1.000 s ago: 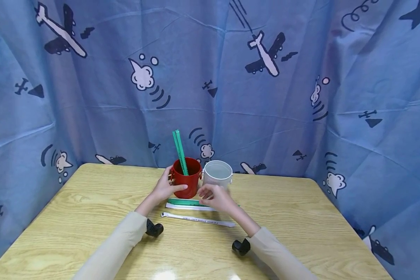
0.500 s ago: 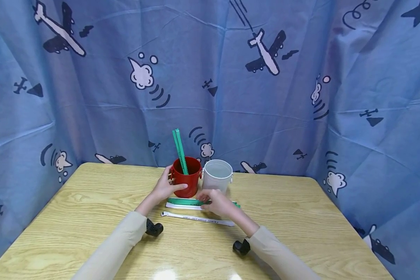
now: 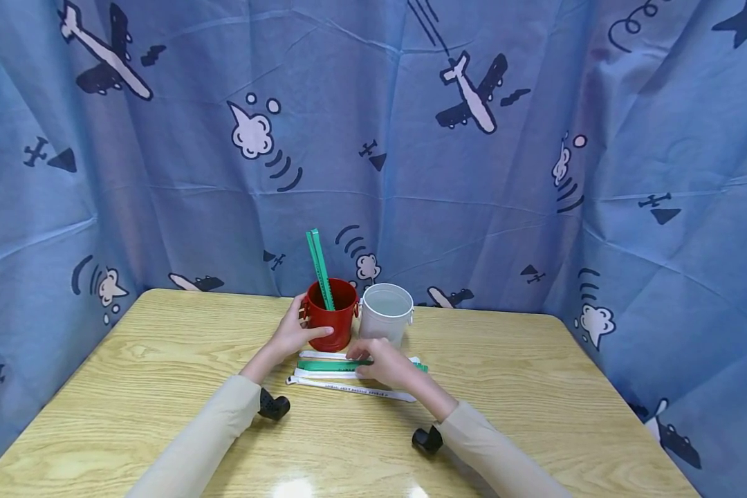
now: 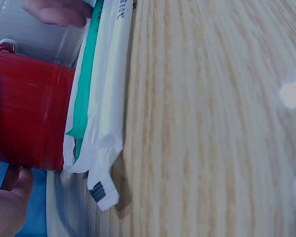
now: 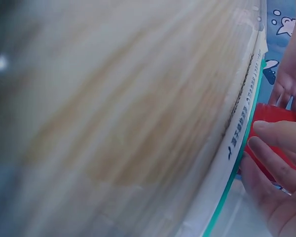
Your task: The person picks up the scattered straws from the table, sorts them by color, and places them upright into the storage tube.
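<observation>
My left hand (image 3: 291, 335) holds a small red bucket (image 3: 344, 330) by its side, thumb across the front. Green wrapped straws (image 3: 321, 268) lean up out of it. Just in front, my right hand (image 3: 382, 361) pinches a green wrapped straw (image 3: 325, 365) between thumb and fingers, close over the table. White wrapped straws lie along it; the nearest white straw (image 3: 348, 389) has printed letters and a folded end. In the left wrist view the green straw (image 4: 86, 84) lies among the white ones. The right wrist view shows my right fingertips (image 5: 261, 125) beside the green edge.
A white bucket (image 3: 386, 326) stands right of the red one, touching or nearly so, behind my right hand. The wooden table (image 3: 504, 394) reaches back to a blue curtain (image 3: 324, 138) printed with planes. Black wrist cameras (image 3: 275, 407) sit at both cuffs.
My right hand has come down onto the straws, and the green straw has shifted toward the front, baring a white straw behind it. My left hand keeps its hold on the red bucket.
</observation>
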Motion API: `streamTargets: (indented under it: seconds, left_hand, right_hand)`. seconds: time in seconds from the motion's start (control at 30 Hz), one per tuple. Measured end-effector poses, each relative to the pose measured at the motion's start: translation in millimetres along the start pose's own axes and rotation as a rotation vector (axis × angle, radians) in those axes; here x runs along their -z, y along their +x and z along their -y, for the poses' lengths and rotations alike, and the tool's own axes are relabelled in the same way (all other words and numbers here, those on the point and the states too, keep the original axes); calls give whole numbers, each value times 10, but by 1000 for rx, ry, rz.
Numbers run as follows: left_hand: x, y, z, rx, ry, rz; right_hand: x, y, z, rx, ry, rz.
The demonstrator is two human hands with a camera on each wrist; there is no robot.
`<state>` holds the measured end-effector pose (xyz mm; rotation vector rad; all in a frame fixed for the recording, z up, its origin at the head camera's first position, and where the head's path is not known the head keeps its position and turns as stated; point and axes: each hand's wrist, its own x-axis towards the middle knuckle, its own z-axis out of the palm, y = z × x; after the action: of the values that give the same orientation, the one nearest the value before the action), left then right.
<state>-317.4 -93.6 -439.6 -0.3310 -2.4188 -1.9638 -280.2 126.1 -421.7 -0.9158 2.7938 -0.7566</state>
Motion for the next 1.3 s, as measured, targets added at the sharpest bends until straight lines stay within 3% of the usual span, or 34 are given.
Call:
streamTargets:
  seconds: [0.73, 0.97, 1.3]
  left_hand:
    - [-6, 4, -5, -46, -9, -1]
    - [-8, -16, -40, -37, -4, 4]
    - [21, -168, -329, -15, -21, 37]
  right_hand:
    - [7, 17, 13, 39, -25, -18]
    - [-3, 28, 35, 21, -101, -45]
    - [-17, 51, 47, 111, -269, -59]
